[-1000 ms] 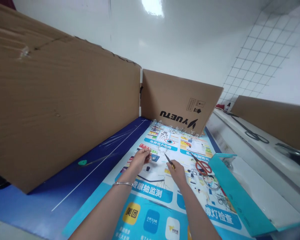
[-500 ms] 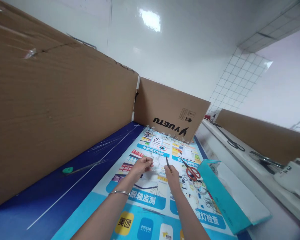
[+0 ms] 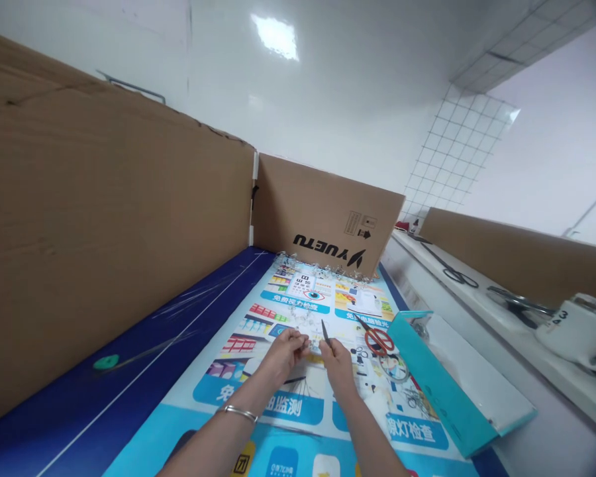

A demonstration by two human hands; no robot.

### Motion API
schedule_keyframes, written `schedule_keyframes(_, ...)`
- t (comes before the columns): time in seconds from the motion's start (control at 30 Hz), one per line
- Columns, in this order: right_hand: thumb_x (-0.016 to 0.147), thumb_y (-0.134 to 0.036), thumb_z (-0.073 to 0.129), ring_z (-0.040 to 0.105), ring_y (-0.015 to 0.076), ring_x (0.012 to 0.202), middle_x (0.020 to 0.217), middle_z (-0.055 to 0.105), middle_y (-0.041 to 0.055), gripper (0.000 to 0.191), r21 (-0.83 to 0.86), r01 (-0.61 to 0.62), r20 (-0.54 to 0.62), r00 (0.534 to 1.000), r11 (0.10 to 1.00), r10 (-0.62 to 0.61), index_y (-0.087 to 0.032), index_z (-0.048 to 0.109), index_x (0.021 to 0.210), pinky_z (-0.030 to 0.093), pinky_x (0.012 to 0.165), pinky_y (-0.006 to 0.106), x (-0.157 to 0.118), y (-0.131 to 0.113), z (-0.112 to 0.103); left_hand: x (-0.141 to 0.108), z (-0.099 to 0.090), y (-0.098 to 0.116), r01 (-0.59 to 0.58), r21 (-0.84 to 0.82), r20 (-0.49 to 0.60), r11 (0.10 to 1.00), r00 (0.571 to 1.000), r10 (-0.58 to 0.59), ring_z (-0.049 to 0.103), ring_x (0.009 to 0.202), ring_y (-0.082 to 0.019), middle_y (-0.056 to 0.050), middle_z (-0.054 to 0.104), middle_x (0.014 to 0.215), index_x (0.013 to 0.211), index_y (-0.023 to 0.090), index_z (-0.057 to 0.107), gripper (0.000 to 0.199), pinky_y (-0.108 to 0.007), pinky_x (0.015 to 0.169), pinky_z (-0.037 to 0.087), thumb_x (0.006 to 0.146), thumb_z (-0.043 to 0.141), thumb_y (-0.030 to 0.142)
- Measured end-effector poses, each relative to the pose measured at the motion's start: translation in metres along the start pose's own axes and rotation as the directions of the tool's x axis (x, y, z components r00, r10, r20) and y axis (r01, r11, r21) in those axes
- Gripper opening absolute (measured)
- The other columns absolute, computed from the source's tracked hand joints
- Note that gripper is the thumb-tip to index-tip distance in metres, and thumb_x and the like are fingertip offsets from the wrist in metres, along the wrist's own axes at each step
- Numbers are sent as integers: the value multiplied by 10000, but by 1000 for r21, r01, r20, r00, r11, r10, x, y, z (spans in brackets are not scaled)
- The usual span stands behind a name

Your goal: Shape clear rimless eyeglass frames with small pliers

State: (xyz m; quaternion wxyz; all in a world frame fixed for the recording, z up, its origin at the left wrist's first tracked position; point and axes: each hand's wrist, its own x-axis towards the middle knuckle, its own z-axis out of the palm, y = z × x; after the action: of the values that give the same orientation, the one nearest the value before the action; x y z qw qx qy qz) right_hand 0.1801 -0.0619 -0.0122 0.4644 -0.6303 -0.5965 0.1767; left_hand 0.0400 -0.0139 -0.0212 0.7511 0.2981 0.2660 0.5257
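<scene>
Right hand (image 3: pixel 338 366) was wrapped round a slim, dark, pointed tool (image 3: pixel 326 331), tip aimed away from the person. Left hand (image 3: pixel 284 354) sat just beside it, fingertips pinched on a tiny clear piece (image 3: pixel 306 342); too small to make out what it was. Both were over the glossy blue-and-white printed sheet (image 3: pixel 179 411).

Risks, my read:
- Drop: fingertip-only hold on the piece. One slip and it was lost against that busy print; clear on pattern is hard to find.
- Poke: tool point ran close to the left fingers. A hurried inward swing could have nicked them.
- Mix-up: clear, tangled scraps (image 3: pixel 322 270) lined the foot of the brown cardboard panel (image 3: pixel 322 205). A dropped piece could have passed for one of those.
- Snag: orange-red-handled scissors (image 3: pixel 379 342) lay near the right hand, blades pointing up-left. Careless sideways elbow or wrist, and they'd shift, maybe into the open teal cardboard box (image 3: pixel 442 397).
</scene>
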Motion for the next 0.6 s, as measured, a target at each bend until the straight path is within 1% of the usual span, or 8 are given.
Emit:
schedule_keyframes(0.07,793,-467,392,421,110,575,586,460,-36,319,70,-17,15,1000,997,16,-188,481,665,327,521,197,2,0,1,0,3,-5,0,6,-5,1000,1000,0,587,651,-104,-11,583,710,730,161,440,230,-210,587,478,653,654,129)
schedule_keyframes(0.2,779,-461,429,411,103,558,552,434,-46,315,172,-55,9,998,984,54,-181,476,642,318,506,191,5,0,0,-1,7,-8,-4,44,23,999,1000,3,585,653,-109,-3,577,705,734,168,420,277,-213,583,469,633,677,160)
schedule_keyframes(0.3,766,-460,456,423,101,558,554,438,-44,321,242,-66,0,998,968,68,-176,467,615,328,505,189,5,-4,-3,-5,14,-11,23,97,34,995,999,-26,580,611,-97,12,573,709,739,177,400,299,-208,570,458,629,678,181)
schedule_keyframes(0.37,763,-460,461,451,101,552,577,465,-38,310,321,-88,40,996,943,80,-175,480,642,352,511,193,4,-8,-5,-8,20,-13,37,146,15,989,999,-39,569,549,-90,24,562,683,725,181,384,310,-194,522,435,626,677,210)
schedule_keyframes(0.43,766,-461,455,477,101,524,584,483,-35,302,394,-122,79,992,911,98,-178,476,665,375,502,198,2,-12,-7,-12,25,-16,32,179,-5,983,999,-31,567,525,-93,34,549,655,706,183,367,328,-181,485,409,616,678,227)
schedule_keyframes(0.6,764,-433,464,502,105,550,602,481,-30,280,430,-106,71,994,896,84,-176,465,654,396,491,193,-2,-16,-9,-18,32,-18,40,225,-68,974,997,-25,577,540,-109,32,559,660,686,187,350,366,-222,533,437,580,694,254)
